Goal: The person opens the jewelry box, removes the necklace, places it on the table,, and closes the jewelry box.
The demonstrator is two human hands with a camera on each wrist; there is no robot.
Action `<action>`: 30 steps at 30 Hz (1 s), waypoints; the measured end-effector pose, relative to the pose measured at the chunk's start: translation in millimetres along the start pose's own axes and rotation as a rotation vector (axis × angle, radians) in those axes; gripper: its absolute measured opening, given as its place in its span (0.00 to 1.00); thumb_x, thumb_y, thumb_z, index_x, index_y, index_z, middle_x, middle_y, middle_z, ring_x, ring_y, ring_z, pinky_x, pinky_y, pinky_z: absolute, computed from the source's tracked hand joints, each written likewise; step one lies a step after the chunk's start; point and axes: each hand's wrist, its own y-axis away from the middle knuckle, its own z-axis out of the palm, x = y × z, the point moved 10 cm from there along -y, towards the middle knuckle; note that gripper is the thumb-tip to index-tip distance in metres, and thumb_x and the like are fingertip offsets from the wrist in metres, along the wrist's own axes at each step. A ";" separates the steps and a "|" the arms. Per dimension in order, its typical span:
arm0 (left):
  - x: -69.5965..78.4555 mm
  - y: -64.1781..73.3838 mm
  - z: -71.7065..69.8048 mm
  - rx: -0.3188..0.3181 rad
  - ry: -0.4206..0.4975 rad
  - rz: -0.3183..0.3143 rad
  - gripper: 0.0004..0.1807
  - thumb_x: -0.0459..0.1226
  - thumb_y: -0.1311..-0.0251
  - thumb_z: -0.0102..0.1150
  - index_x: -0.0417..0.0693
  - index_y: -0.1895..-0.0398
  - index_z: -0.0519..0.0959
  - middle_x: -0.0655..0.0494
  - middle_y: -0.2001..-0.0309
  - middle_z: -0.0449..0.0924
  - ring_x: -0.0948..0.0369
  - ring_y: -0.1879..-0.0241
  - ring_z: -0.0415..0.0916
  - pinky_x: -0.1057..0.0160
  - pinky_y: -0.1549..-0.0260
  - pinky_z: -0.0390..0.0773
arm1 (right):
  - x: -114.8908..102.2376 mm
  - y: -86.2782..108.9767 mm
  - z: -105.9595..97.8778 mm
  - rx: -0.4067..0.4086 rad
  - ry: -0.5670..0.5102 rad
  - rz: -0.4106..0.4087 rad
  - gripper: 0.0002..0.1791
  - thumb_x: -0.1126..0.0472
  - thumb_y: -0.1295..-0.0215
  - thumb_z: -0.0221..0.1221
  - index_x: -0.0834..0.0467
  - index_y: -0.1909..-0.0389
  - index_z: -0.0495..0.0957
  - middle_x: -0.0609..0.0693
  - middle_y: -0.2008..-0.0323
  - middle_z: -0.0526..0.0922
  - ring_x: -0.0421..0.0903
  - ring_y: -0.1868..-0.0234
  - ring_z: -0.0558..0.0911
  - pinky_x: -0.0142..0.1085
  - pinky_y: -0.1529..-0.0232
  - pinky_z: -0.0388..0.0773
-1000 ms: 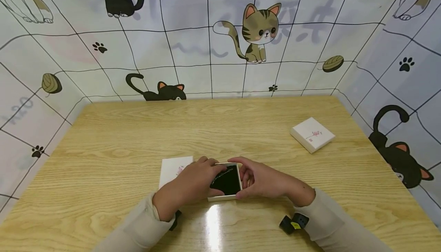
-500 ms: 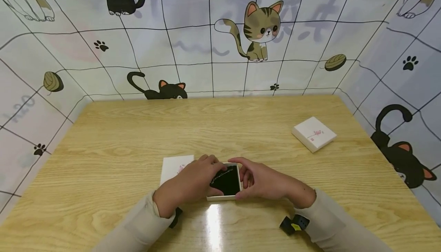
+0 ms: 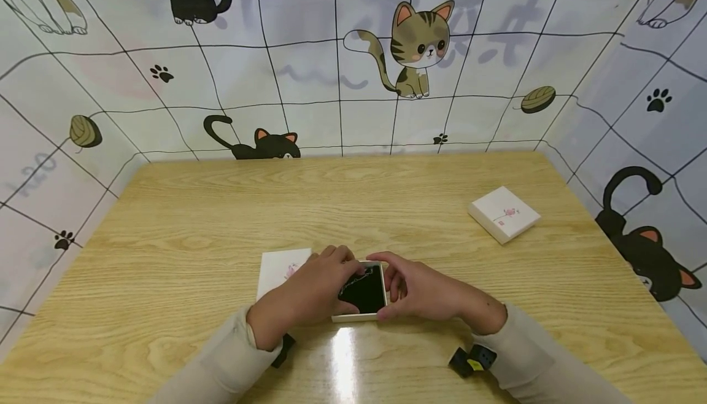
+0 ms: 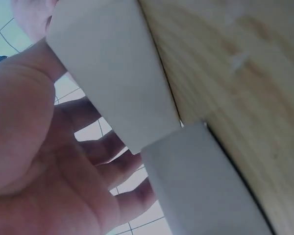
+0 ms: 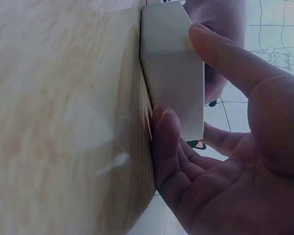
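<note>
Low on the table lies an uncovered white jewelry box (image 3: pixel 359 317) with a black pad (image 3: pixel 364 298) in it. A thin silver chain (image 3: pixel 361 278) lies across the pad, its left end hidden. My left hand (image 3: pixel 312 284) grips over the box's left side, thumb near the front rim, index fingertip at the back. From the right, my right hand (image 3: pixel 428 285) holds the box between thumb and index finger. The right wrist view shows the box's white side wall (image 5: pixel 174 88) beside that hand's thumb. Partly under my left wrist is a white lid (image 3: pixel 276 270) with a pink flower print.
A second white box (image 3: pixel 505 215) with a pink flower stands at the back right of the wooden table (image 3: pixel 221 207). Cat-printed cloth walls (image 3: pixel 309 72) rise along the back and sides. Black wrist cameras (image 3: pixel 472 360) sit at both cuffs.
My left hand's fingers have shifted slightly over the box and cover a bit more of the chain. My right hand and the box stay in place.
</note>
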 end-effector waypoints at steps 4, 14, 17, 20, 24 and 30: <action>5.9 -0.5 -4.2 0.046 -0.080 0.030 0.30 0.55 0.53 0.77 0.53 0.48 0.80 0.55 0.47 0.72 0.55 0.46 0.70 0.49 0.48 0.74 | -0.1 0.2 0.2 -0.001 -0.005 0.000 0.51 0.50 0.44 0.73 0.51 0.24 0.55 0.49 0.58 0.77 0.42 0.66 0.79 0.32 0.64 0.78; 20.6 1.5 -12.3 0.162 -0.368 0.074 0.32 0.62 0.60 0.76 0.57 0.55 0.82 0.59 0.52 0.71 0.58 0.51 0.68 0.55 0.50 0.71 | 0.6 -0.2 0.4 -0.001 -0.015 0.014 0.50 0.51 0.45 0.74 0.52 0.25 0.56 0.50 0.58 0.76 0.43 0.65 0.79 0.32 0.63 0.78; 23.6 2.3 -12.2 0.175 -0.428 0.079 0.32 0.64 0.61 0.76 0.57 0.56 0.82 0.61 0.55 0.74 0.59 0.55 0.70 0.59 0.56 0.68 | 0.2 -0.2 0.4 -0.002 -0.014 0.017 0.50 0.51 0.45 0.74 0.52 0.25 0.56 0.50 0.58 0.77 0.43 0.65 0.79 0.32 0.64 0.78; 25.6 2.3 -11.2 0.173 -0.451 0.081 0.33 0.64 0.61 0.76 0.56 0.55 0.82 0.62 0.56 0.77 0.61 0.58 0.71 0.61 0.60 0.65 | 0.0 0.0 0.7 -0.004 -0.006 0.017 0.50 0.50 0.44 0.74 0.52 0.25 0.57 0.49 0.58 0.77 0.42 0.65 0.79 0.32 0.64 0.78; 28.5 1.8 -10.8 0.162 -0.477 0.084 0.33 0.64 0.60 0.75 0.55 0.55 0.82 0.63 0.58 0.80 0.62 0.61 0.72 0.61 0.62 0.64 | -0.6 0.3 0.8 -0.005 0.002 0.014 0.50 0.50 0.44 0.74 0.52 0.25 0.57 0.48 0.58 0.77 0.42 0.65 0.79 0.32 0.64 0.77; 32.0 3.6 -9.1 0.126 -0.501 0.079 0.32 0.64 0.57 0.73 0.54 0.55 0.81 0.63 0.60 0.83 0.62 0.63 0.73 0.62 0.62 0.65 | -1.0 0.0 0.8 -0.001 0.004 0.004 0.50 0.51 0.46 0.75 0.52 0.26 0.58 0.48 0.57 0.77 0.44 0.64 0.78 0.31 0.63 0.77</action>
